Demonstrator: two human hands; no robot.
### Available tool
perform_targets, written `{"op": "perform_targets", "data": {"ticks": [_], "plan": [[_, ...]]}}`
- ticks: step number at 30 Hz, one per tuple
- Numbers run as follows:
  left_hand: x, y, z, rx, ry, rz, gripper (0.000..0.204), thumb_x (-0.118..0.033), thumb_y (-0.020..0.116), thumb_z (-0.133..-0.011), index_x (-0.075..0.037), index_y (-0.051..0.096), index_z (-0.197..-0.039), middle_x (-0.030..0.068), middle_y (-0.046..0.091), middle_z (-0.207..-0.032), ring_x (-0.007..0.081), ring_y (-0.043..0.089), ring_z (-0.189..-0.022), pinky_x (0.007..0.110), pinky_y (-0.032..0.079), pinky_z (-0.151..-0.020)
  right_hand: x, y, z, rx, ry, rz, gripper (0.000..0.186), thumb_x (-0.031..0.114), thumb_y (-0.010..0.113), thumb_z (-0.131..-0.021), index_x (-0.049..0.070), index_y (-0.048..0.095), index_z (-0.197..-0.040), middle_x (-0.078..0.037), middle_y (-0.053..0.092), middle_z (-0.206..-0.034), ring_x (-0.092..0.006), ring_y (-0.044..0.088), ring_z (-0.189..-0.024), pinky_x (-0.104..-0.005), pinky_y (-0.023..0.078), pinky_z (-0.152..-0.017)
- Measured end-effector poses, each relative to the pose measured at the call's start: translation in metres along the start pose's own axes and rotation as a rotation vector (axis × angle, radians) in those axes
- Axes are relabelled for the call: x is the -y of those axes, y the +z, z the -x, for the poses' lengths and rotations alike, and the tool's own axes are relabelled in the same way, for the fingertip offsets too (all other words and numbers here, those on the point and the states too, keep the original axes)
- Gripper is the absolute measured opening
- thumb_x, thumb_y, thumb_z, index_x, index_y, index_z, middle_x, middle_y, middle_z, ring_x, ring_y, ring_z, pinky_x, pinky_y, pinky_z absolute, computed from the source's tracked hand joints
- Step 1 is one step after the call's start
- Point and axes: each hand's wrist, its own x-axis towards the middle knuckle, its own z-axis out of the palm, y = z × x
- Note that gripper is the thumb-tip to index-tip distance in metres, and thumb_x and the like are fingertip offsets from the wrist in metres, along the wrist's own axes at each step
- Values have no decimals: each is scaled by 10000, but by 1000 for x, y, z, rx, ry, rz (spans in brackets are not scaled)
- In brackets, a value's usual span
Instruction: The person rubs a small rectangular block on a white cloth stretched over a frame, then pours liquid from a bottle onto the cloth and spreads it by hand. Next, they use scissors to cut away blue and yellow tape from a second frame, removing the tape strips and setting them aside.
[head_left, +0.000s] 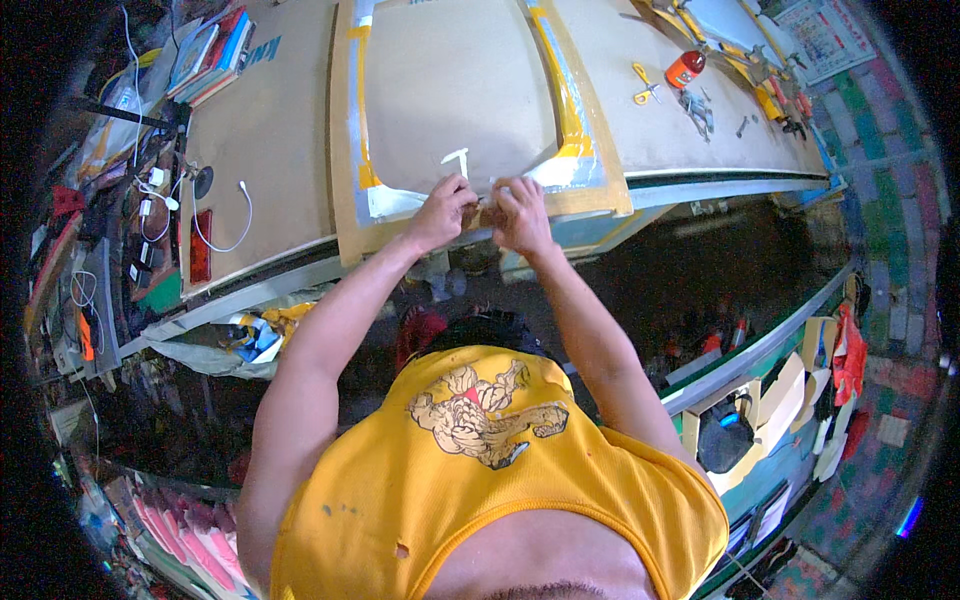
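My left hand (444,212) and my right hand (523,217) are close together at the near edge of a tan sheet (455,95). The sheet is bordered by yellow tape (574,120) and a pale, shiny band (388,203). Fingers of my left hand are pinched, and a thin white strip (459,160) with a bent end sticks up from them. My right hand is also closed, its fingertips bent inward beside the pale corner (566,172) of the border. What lies between those fingers is too small to make out.
On the worktop to the right are yellow-handled scissors (646,85), a red bottle (685,69) and small metal parts (697,112). To the left lie a white cable (246,210), a red case (201,246) and stacked books (212,58). An open cardboard box (765,400) stands at the lower right.
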Motion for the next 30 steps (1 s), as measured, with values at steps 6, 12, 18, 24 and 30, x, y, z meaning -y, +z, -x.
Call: {"op": "perform_targets", "data": {"ticks": [6, 12, 18, 24, 30], "plan": [[5, 5, 1, -47, 83, -65, 113, -1, 591, -770, -35, 575, -877, 124, 584, -892, 341, 565, -938, 451, 443, -839, 25, 27, 19, 44, 243, -45, 412, 11, 683, -582, 38, 601, -984, -139, 589, -1005, -359, 534, -969, -457, 434, -861], [6, 12, 8, -74, 37, -111, 121, 12, 549, -775, -19, 563, -891, 147, 604, -903, 354, 565, -942, 463, 445, -847, 37, 33, 10, -13, 378, -44, 351, -22, 629, -621, 33, 582, -965, -163, 591, -937, -385, 533, -924, -481, 414, -834], [2, 13, 10, -147, 32, -102, 103, 27, 554, -765, 4, 556, -866, 167, 607, -865, 372, 575, -911, 478, 459, -851, 48, 33, 8, -9, 403, 11, 320, -19, 624, -644, 51, 575, -953, -147, 599, -911, -367, 545, -926, -480, 382, -802], [-1, 15, 8, -104, -15, -30, 119, 49, 573, -746, -8, 532, -843, 170, 594, -833, 393, 575, -879, 474, 470, -811, 40, 43, 12, -26, 391, 66, 254, -6, 648, -671, 65, 570, -903, -124, 604, -853, -349, 568, -861, -463, 377, -794], [-4, 7, 11, -80, -8, -1, 161, 66, 579, -738, -22, 526, -863, 166, 584, -831, 397, 573, -885, 471, 467, -790, 32, 31, 19, 56, 383, -192, 273, 24, 649, -659, 55, 603, -926, -114, 607, -906, -346, 573, -907, -473, 376, -806]]}}
